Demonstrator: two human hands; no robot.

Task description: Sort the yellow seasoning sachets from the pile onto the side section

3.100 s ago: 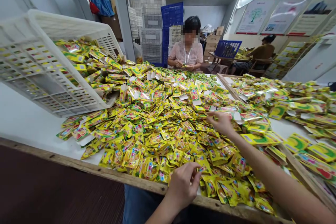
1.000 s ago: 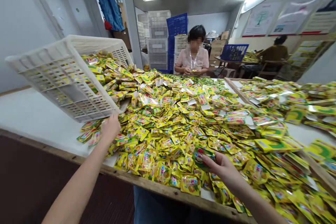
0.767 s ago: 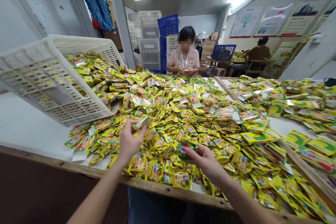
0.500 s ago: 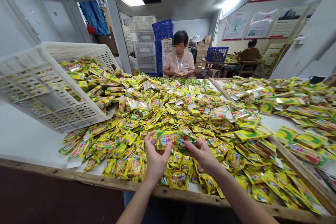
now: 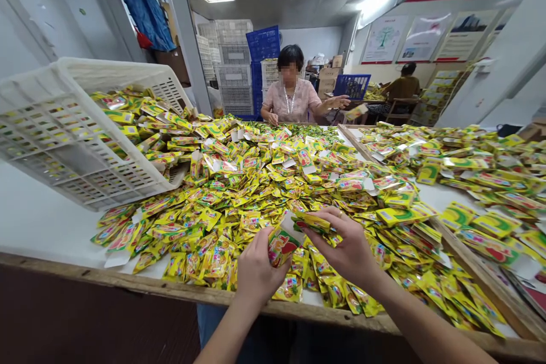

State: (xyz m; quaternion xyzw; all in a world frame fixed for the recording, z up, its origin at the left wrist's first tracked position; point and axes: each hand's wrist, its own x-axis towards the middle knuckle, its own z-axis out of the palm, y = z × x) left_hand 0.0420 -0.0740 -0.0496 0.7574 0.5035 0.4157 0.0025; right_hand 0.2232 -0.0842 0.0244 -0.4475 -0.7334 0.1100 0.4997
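Observation:
My left hand (image 5: 261, 268) is closed around a small yellow-green printed carton (image 5: 282, 243), tilted, with its white end flap raised toward the right. In my right hand (image 5: 347, 243), fingers pinch a yellow foil packet (image 5: 314, 222) right at the carton's flap end. Whether the packet's tip is inside the carton, I cannot tell. Below and around both hands lies a deep heap of similar yellow packets (image 5: 219, 259). Flattened or loose cartons (image 5: 358, 182) are mixed in farther back.
A white plastic crate (image 5: 123, 196) lies tipped at left, spilling cartons. Wooden strips (image 5: 478, 273) divide the table, with more cartons (image 5: 490, 247) beyond on the right. Across the table, a co-worker (image 5: 290, 91) reaches out sideways beside a carton (image 5: 356, 112) in the air. Another person (image 5: 403, 85) sits behind.
The carton, earlier level between both hands, is now tilted in my left hand with its flap up. My right hand has come off it and holds a packet. The co-worker's arm has swung outward.

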